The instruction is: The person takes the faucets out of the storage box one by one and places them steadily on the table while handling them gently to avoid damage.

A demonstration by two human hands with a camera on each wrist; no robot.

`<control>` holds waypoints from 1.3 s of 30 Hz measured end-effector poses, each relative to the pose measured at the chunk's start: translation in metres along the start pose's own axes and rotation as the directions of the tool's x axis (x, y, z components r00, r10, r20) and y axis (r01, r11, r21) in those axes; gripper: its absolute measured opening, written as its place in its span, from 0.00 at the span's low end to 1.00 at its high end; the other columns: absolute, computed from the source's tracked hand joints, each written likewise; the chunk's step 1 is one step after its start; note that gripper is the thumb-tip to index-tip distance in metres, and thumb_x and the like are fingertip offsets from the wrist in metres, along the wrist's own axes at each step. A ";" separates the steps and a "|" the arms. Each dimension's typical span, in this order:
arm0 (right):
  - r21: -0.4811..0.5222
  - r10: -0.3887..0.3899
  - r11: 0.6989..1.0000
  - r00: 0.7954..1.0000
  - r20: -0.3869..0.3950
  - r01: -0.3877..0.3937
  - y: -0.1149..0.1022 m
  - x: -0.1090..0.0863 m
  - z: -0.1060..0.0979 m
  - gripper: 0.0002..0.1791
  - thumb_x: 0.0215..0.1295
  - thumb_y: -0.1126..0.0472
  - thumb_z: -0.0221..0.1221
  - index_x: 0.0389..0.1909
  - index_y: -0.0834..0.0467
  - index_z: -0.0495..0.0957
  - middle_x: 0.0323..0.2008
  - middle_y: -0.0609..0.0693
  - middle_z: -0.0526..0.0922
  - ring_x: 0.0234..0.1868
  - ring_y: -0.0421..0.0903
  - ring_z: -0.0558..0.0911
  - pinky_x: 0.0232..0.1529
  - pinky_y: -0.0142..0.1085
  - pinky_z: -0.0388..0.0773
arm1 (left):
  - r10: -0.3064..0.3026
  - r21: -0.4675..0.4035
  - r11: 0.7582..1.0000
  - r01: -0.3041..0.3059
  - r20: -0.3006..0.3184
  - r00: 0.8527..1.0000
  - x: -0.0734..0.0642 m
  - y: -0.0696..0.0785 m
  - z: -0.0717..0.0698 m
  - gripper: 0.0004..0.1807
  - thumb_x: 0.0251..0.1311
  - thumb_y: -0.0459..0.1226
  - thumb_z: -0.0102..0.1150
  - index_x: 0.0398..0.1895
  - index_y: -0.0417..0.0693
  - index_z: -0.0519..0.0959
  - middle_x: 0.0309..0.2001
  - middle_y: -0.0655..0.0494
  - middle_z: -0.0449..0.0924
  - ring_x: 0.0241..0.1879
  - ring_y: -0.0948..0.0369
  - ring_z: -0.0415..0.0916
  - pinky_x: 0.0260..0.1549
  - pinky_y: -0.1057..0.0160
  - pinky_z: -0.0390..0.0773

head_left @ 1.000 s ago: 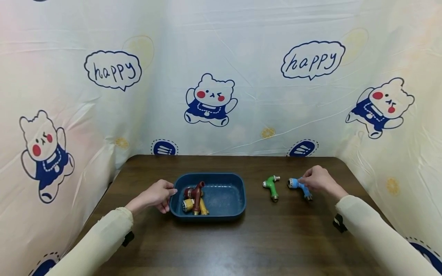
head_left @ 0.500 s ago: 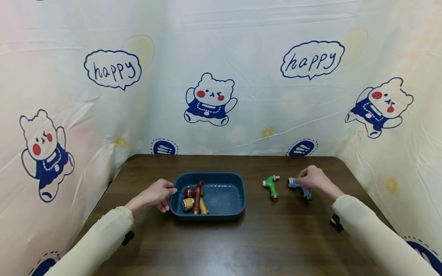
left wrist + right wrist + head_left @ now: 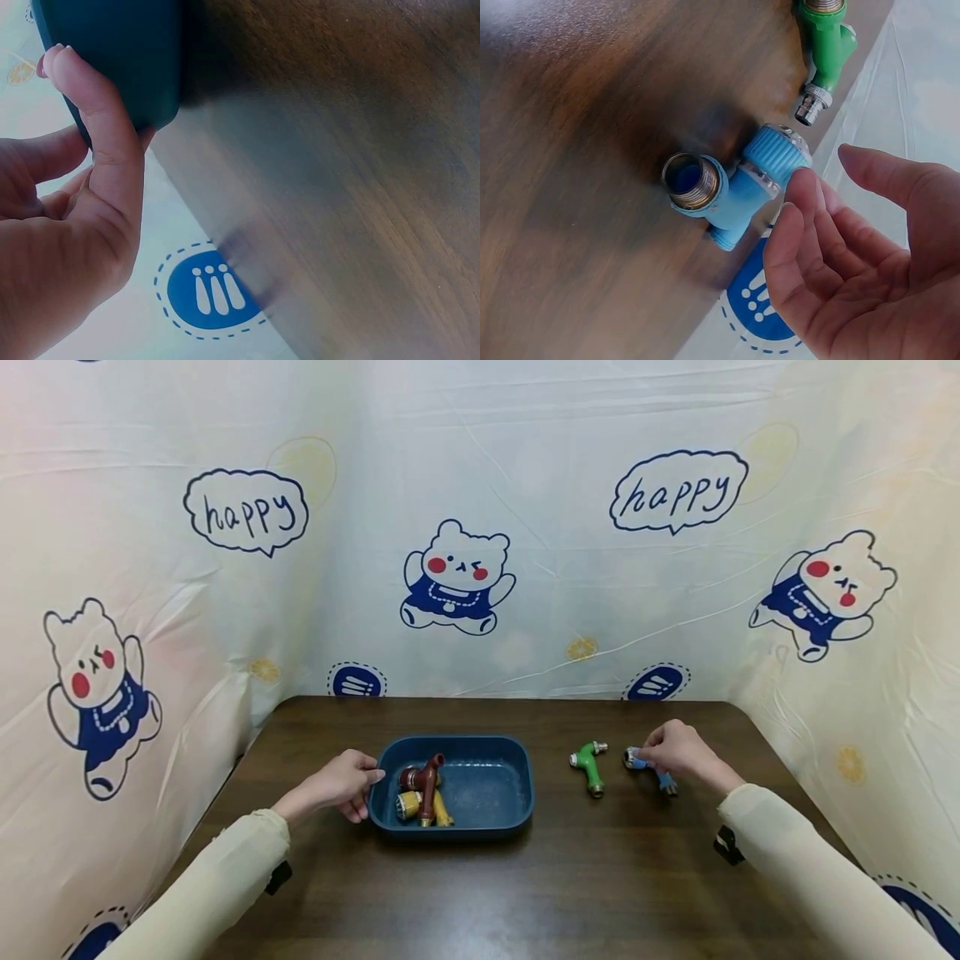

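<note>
My left hand [image 3: 347, 783] grips the left end of a dark blue plastic tray [image 3: 491, 833], its fingers bent against the wall in the left wrist view. Inside the tray, at the left, a dark red tap [image 3: 428, 789] lies over a yellow tap [image 3: 443, 810]. Over a light blue tap [image 3: 638, 758] on the table is my right hand [image 3: 678, 750]. In the right wrist view its fingertips meet the ribbed knob of the blue tap [image 3: 735, 199], while the thumb stands apart. A green tap [image 3: 590, 768] lies between the tray and the blue tap.
Everything stands on a dark brown wooden table [image 3: 480, 902]. A pale printed cloth [image 3: 555, 602] with bear figures hangs behind and along both sides of the table, close past its edges.
My right hand has shifted slightly left over the blue tap, which stays about where it was. The left hand and the tray have not moved.
</note>
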State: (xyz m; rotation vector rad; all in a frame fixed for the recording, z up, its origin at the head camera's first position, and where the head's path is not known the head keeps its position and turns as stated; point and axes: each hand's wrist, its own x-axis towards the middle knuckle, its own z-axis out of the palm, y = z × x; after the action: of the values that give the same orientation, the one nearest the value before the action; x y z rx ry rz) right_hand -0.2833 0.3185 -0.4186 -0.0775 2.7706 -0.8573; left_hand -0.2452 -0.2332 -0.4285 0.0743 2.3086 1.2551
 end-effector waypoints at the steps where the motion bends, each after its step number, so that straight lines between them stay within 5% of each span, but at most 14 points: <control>1: -0.002 -0.003 1.000 1.000 0.001 0.003 0.000 0.000 0.000 0.14 0.72 0.57 0.67 0.38 0.67 0.87 0.24 0.55 0.85 0.24 0.47 0.82 0.28 0.46 0.85 | 0.000 0.000 1.000 0.000 0.001 1.000 0.000 0.000 0.000 0.19 0.84 0.34 0.46 0.64 0.24 0.72 0.24 0.45 0.79 0.16 0.59 0.79 0.22 0.58 0.87; 13: -0.048 -0.048 0.998 0.999 -0.014 0.048 -0.013 0.000 0.002 0.15 0.73 0.55 0.66 0.33 0.65 0.86 0.22 0.53 0.83 0.23 0.50 0.81 0.22 0.36 0.77 | 0.012 -0.003 1.000 -0.012 0.004 1.000 -0.001 -0.001 -0.001 0.19 0.84 0.34 0.44 0.64 0.23 0.71 0.23 0.46 0.78 0.16 0.60 0.79 0.22 0.58 0.87; 26: -0.095 -0.071 0.993 0.997 -0.020 0.069 -0.033 0.000 0.003 0.17 0.72 0.54 0.66 0.26 0.61 0.86 0.19 0.50 0.82 0.23 0.47 0.81 0.24 0.37 0.77 | -0.013 0.001 1.000 0.013 -0.007 1.000 0.002 0.000 -0.001 0.20 0.84 0.34 0.44 0.66 0.25 0.70 0.23 0.45 0.79 0.16 0.60 0.79 0.22 0.59 0.87; 39: -0.058 -0.114 0.992 0.993 -0.025 0.112 -0.045 0.002 0.011 0.11 0.70 0.59 0.68 0.30 0.61 0.88 0.25 0.54 0.86 0.24 0.49 0.84 0.25 0.37 0.81 | -0.032 -0.002 0.999 0.032 -0.023 0.999 0.003 -0.001 0.001 0.20 0.83 0.34 0.47 0.68 0.26 0.70 0.24 0.44 0.80 0.16 0.59 0.80 0.23 0.58 0.88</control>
State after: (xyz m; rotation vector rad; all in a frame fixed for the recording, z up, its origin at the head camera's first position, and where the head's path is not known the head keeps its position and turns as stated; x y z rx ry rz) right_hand -0.2833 0.2752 -0.4026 -0.2361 2.8399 -0.8119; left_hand -0.2477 -0.2324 -0.4308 0.0225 2.3194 1.2481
